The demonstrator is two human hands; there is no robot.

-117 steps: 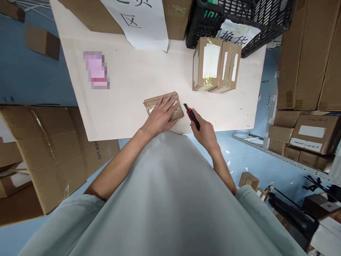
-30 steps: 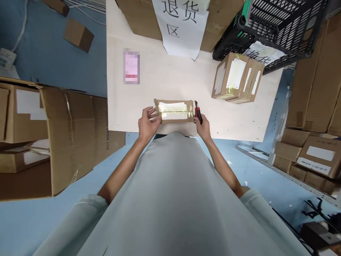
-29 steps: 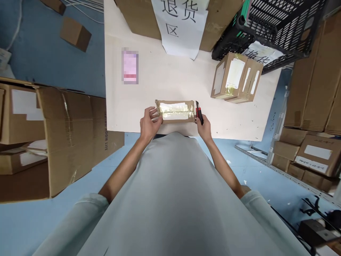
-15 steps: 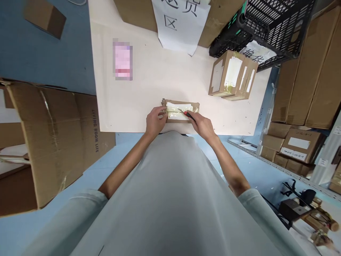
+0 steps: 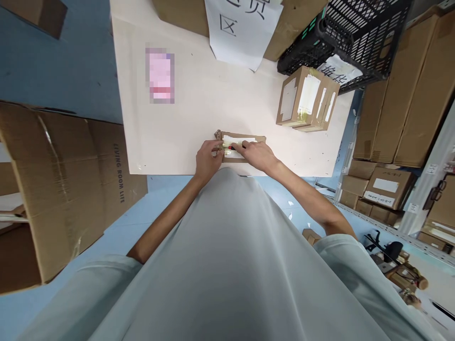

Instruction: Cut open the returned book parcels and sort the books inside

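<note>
A small cardboard box with white labels and clear yellowish tape lies at the table's front edge. My left hand is closed on its left end, the fingertips pressed on the end and corner. In my right hand is a black and red utility knife, held low over the taped label close to my left fingertips. My right fingers hide most of its handle, and I cannot make out the blade. The box's far left corner looks crumpled.
On the white table stand taped parcels at right and a blurred pink item at left. Behind are a carton with a paper sign and a black crate. A big open carton is left of the table.
My right hand has moved left along the box with the utility knife, from its right end to near my left fingers. My left hand stays on the box. The camera view has shifted slightly.
</note>
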